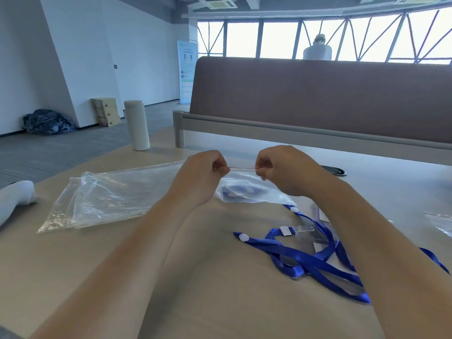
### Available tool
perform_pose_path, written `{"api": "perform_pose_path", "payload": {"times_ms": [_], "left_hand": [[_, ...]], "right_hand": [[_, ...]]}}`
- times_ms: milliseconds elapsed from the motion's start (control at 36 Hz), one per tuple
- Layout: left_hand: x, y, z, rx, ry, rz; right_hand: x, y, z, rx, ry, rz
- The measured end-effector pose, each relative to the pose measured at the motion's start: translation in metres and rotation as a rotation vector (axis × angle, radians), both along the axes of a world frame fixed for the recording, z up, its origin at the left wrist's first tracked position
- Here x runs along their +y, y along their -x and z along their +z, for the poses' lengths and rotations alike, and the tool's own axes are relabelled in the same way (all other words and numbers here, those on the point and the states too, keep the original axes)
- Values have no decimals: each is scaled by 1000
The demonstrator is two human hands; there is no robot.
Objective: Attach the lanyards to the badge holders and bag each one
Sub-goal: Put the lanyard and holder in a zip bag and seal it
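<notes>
My left hand [203, 174] and my right hand [283, 170] each pinch one end of the red-lined zip edge of a small clear bag [254, 192], held just above the table. Blue lanyard and a badge holder show inside that bag. On the table to the right of my forearms lies a tangle of blue lanyards [308, 260] with white buttons, over clear badge holders [305, 233]. My right forearm hides part of the pile.
A large empty clear plastic bag [105, 199] lies flat on the left. A tall white bottle [137, 126] stands at the table's far left edge. A white object [14, 199] sits at the left edge, another clear bag [440, 221] at the right. A brown divider panel [318, 99] closes the far side.
</notes>
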State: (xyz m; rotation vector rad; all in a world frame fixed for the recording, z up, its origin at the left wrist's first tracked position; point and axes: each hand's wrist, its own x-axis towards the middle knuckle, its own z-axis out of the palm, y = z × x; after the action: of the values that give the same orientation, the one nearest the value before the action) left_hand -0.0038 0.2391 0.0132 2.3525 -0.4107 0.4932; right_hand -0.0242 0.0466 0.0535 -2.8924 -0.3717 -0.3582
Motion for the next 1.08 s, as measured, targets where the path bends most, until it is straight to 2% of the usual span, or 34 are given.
{"api": "perform_pose_path", "payload": {"times_ms": [83, 167, 306, 778, 1000, 1083], "left_hand": [[-1, 0, -2, -43, -23, 29], [-4, 3, -2, -99, -55, -30], [-13, 9, -1, -39, -156, -34], [-3, 7, 0, 34, -42, -1], [-21, 18, 13, -37, -171, -19], [-34, 25, 14, -10, -203, -50]], "right_hand": [[6, 1, -5, -14, 53, 1], [13, 3, -7, -28, 89, 18], [19, 3, -8, -36, 98, 37], [-17, 13, 3, 98, -63, -99], [-14, 24, -1, 21, 28, -103], [-12, 30, 0, -15, 38, -95]]}}
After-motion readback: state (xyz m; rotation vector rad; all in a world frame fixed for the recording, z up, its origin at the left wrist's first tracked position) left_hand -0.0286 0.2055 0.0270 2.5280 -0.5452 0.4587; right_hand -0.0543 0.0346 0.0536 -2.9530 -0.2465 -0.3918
